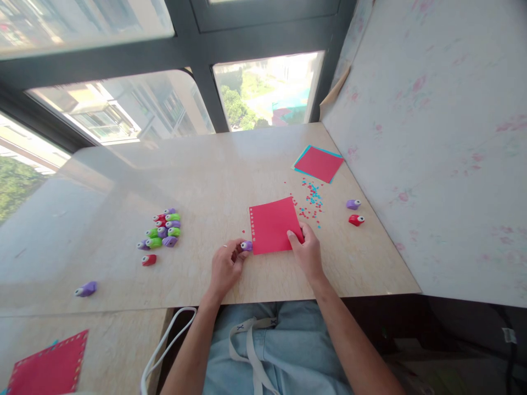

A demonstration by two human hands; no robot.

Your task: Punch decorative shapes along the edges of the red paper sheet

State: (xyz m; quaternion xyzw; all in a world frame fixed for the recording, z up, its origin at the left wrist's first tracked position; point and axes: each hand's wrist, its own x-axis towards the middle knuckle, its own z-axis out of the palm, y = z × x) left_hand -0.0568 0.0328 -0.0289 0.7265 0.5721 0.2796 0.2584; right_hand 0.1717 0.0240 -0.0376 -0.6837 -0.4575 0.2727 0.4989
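My left hand (225,269) is closed around a small purple craft punch (246,246), which meets the lower left edge of a red paper sheet (272,225). A row of small punched holes runs down that left edge. At the sheet's lower right corner, my right hand (307,249) pinches the paper, thumb on top and fingers beneath. Tiny red and blue paper cut-outs (313,195) lie scattered just beyond the sheet's right side.
Several punches in purple, green and red (162,231) cluster to the left, with a lone purple punch (86,289) nearer the edge. A purple punch (353,204) and a red punch (356,220) sit right. Stacked coloured paper (319,163) lies by the wall; hole-edged red paper (49,365) lies lower left.
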